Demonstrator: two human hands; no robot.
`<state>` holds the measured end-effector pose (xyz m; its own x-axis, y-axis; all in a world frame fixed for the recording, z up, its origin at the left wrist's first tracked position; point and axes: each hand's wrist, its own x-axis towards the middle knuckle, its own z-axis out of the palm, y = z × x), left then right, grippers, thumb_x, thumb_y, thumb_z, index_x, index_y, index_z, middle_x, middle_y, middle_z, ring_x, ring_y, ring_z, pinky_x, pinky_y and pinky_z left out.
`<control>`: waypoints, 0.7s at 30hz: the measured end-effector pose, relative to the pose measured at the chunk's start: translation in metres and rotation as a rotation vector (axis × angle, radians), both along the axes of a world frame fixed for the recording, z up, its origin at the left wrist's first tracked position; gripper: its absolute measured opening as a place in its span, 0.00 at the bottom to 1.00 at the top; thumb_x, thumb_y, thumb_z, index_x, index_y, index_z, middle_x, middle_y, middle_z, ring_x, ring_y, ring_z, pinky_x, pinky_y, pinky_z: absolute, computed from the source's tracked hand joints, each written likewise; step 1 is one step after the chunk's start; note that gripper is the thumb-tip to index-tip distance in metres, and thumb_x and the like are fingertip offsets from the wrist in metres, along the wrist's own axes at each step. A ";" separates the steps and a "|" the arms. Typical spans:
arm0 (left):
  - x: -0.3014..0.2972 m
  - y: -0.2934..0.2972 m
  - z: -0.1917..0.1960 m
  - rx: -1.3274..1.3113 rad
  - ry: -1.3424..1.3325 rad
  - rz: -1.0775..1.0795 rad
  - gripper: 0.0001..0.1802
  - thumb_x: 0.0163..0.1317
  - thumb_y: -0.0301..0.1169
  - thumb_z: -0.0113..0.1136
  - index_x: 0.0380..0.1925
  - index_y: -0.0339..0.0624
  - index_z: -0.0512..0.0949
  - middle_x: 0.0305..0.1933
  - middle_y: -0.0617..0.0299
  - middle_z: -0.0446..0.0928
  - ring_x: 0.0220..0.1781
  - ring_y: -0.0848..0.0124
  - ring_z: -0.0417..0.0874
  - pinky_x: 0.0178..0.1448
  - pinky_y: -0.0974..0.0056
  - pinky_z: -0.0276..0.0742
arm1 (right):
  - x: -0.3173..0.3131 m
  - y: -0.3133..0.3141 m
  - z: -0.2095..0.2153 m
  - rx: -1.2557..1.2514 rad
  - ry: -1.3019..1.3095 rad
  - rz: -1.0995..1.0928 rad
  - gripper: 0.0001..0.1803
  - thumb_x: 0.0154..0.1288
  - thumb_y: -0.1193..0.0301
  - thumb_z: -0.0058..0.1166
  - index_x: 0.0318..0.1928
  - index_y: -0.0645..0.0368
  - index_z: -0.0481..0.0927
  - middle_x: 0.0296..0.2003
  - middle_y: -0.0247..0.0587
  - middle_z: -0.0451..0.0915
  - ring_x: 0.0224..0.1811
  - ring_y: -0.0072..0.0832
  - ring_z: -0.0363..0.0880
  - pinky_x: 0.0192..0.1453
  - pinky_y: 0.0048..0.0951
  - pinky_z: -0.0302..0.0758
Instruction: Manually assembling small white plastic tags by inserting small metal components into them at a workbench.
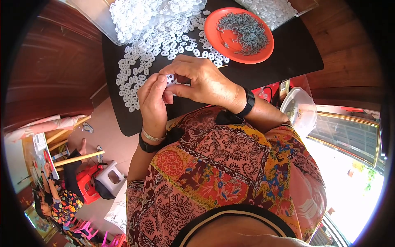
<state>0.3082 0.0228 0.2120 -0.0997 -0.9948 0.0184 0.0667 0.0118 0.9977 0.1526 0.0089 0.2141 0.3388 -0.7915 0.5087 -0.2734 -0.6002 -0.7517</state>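
Observation:
In front of me, over the near part of the black table (288, 61), my left hand (153, 94) pinches a small white plastic piece (170, 80) with dark round holes. My right hand (201, 80) curls in from the other side, its thumb and fingers closed around the same piece. Whether a screw is between the right fingers cannot be seen. Many loose white oval two-hole pieces (131, 78) spread beyond and left of my hands. Past my right hand, an orange plate (214, 41) bears a heap of small grey screws (251, 35).
Clear containers (96, 24) of white pieces stand at the table's far side. A thin stick (222, 66) lies by my right hand. A translucent tub (302, 109) is at right. At far left, another person (61, 201) sits near red and grey stools (110, 179).

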 end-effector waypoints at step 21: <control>0.003 0.005 -0.004 -0.163 -0.045 -0.042 0.16 0.66 0.32 0.48 0.20 0.38 0.68 0.17 0.70 0.61 0.18 0.83 0.60 0.22 0.74 0.53 | -0.005 0.002 0.003 -0.083 -0.023 0.057 0.15 0.51 0.74 0.66 0.41 0.58 0.81 0.29 0.38 0.79 0.31 0.33 0.80 0.32 0.29 0.76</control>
